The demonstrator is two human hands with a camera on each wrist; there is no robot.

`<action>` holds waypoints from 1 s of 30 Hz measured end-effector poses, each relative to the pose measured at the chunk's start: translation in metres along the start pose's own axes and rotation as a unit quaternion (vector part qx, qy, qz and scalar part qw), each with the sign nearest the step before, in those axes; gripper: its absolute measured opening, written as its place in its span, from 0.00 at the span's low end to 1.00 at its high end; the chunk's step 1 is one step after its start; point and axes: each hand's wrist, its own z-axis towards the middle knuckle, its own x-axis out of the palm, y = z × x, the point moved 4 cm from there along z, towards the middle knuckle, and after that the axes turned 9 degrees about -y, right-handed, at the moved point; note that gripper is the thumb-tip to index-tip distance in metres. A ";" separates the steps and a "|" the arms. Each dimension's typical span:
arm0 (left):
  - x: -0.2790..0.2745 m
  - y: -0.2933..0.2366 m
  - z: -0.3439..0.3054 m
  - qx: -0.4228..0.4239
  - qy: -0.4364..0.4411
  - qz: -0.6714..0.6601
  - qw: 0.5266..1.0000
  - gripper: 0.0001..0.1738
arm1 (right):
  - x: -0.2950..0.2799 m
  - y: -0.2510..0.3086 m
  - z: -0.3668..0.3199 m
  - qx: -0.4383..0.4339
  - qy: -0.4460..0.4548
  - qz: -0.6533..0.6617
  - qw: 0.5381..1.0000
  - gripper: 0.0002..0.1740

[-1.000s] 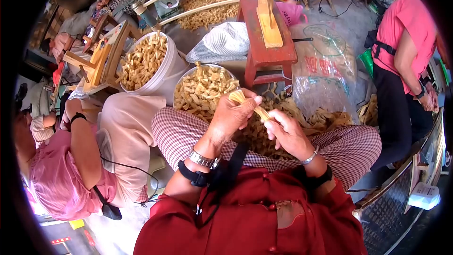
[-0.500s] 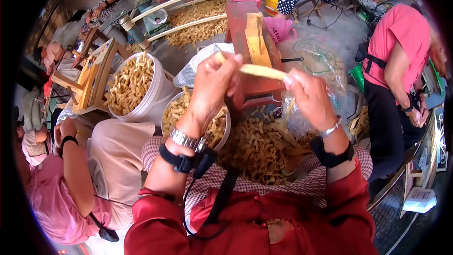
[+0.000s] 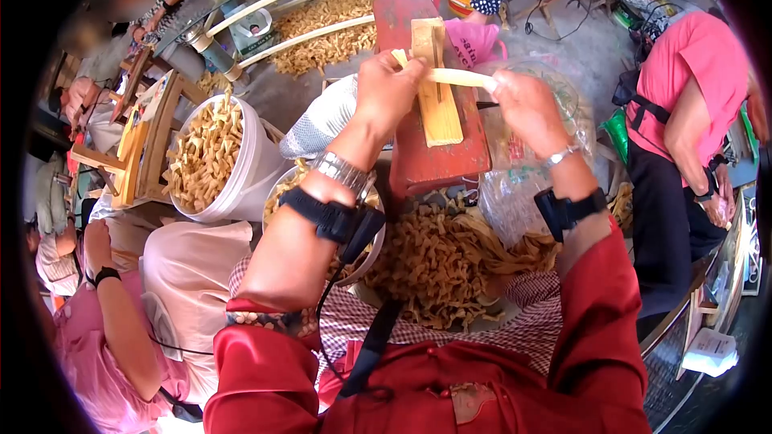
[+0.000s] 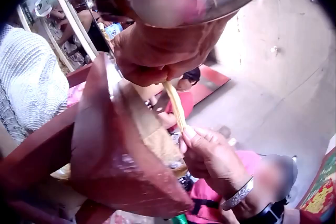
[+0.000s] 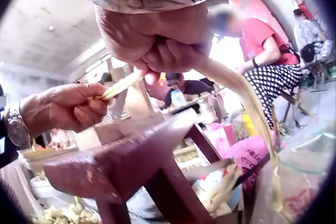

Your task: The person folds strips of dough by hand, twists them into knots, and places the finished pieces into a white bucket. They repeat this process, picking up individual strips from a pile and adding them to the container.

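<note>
A pale yellow, flat strip (image 3: 460,78) is stretched between my two hands. My left hand (image 3: 388,90) pinches one end, and a short stub (image 3: 400,58) sticks out above its fingers. The other end is gripped by my right hand (image 3: 527,108); in the right wrist view a long limp tail (image 5: 252,103) of strip hangs from it. In the head view the strip crosses in front of the upright on a wooden block (image 3: 441,124). That block lies on a red wooden bench (image 3: 470,153). The left wrist view shows the strip (image 4: 176,106) running taut between both hands.
Short twisted pieces (image 3: 426,265) heap up at my lap. To the left stand a white bucket (image 3: 257,157) full of pieces and a smaller tub. A clear plastic bag (image 3: 515,201) lies right of the bench. People sit on both sides, one in pink (image 3: 683,80).
Both hands have moved forward from over the lap to the bench's wooden block. The strip between them has been drawn out straight, the hands now wider apart than a second ago.
</note>
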 end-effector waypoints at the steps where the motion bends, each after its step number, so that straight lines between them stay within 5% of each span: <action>1: 0.000 0.016 0.009 0.001 -0.015 0.096 0.995 0.11 | 0.015 -0.012 -0.005 -0.002 0.008 0.007 1.000 0.15; 4: -0.014 0.016 0.016 0.055 -0.090 0.212 0.972 0.11 | 0.031 -0.030 -0.028 0.031 0.024 0.005 0.999 0.10; 6: -0.023 0.017 -0.004 -0.030 -0.013 0.018 0.999 0.16 | 0.028 -0.033 -0.047 0.104 0.008 0.160 0.982 0.10; 10: -0.032 -0.017 -0.072 -0.086 0.155 0.076 0.981 0.19 | 0.010 -0.002 -0.080 0.241 0.031 0.378 0.894 0.12; 16: -0.049 0.031 -0.153 -0.150 0.234 0.109 0.954 0.21 | -0.001 0.058 -0.124 0.174 0.044 0.395 0.901 0.11; 18: -0.051 0.056 -0.173 -0.271 0.269 0.080 0.921 0.25 | 0.000 0.087 -0.141 0.163 0.081 0.414 0.892 0.09; 20: -0.053 0.092 -0.207 -0.389 0.212 -0.049 0.895 0.23 | 0.016 0.111 -0.165 0.126 0.123 0.419 0.891 0.07; 21: -0.049 0.091 -0.209 -0.286 0.223 -0.067 0.929 0.21 | 0.013 0.126 -0.170 0.018 0.088 0.317 0.944 0.09; 23: -0.045 0.086 -0.219 -0.068 0.220 -0.103 0.968 0.18 | 0.022 0.144 -0.192 -0.032 0.088 0.316 0.944 0.08; 25: -0.024 0.078 -0.221 -0.425 0.227 -0.223 0.847 0.20 | 0.031 0.153 -0.214 -0.011 0.111 0.358 0.927 0.09; 27: -0.024 0.077 -0.221 -0.438 0.186 -0.231 0.849 0.21 | 0.030 0.159 -0.225 0.026 0.155 0.425 0.892 0.10; 30: -0.030 0.081 -0.218 -0.491 0.194 -0.351 0.774 0.16 | 0.026 0.158 -0.235 0.173 0.243 0.532 0.792 0.12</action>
